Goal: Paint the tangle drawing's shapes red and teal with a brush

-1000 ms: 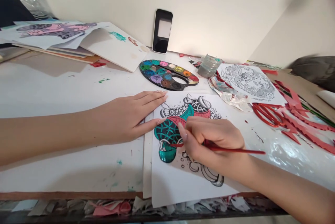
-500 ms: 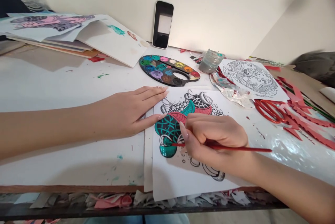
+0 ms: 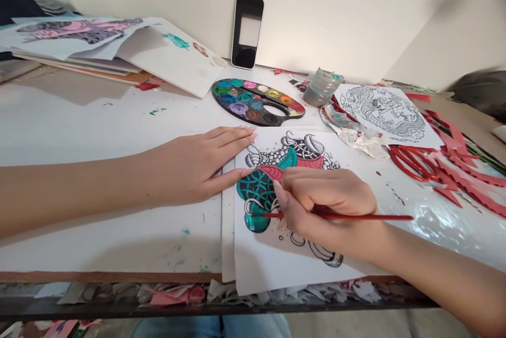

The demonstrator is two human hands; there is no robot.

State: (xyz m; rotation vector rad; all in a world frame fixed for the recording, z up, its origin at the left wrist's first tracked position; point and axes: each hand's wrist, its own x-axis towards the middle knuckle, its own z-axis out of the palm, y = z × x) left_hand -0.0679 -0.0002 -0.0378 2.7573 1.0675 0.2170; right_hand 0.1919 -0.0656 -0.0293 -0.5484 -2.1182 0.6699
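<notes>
A printed line drawing on white paper (image 3: 272, 269) lies before me, with parts painted teal and red. My left hand (image 3: 213, 161) rests flat, fingers stretched out, on the sheet's upper left edge. In my right hand (image 3: 328, 195) a thin red paintbrush (image 3: 366, 217) is pinched between thumb and fingers. Its tip touches the rounded teal shape at the lower left of the drawing, where the paint looks wet and shiny. My right hand covers the middle of the drawing. Just beyond the sheet lies a black oval paint palette (image 3: 259, 103) with several colours.
A jar of murky water (image 3: 322, 86) stands behind a stained crumpled cloth (image 3: 356, 132). Farther right are a dragon drawing (image 3: 385, 114), red-handled scissors (image 3: 413, 163) and red paper strips (image 3: 470, 187). A phone (image 3: 247, 30) leans on the wall; boards and papers (image 3: 174, 56) sit back left.
The view has shifted slightly, so everything sits a little higher and to the right. My right hand still holds the brush on the teal shape; my left hand stays on the paper.
</notes>
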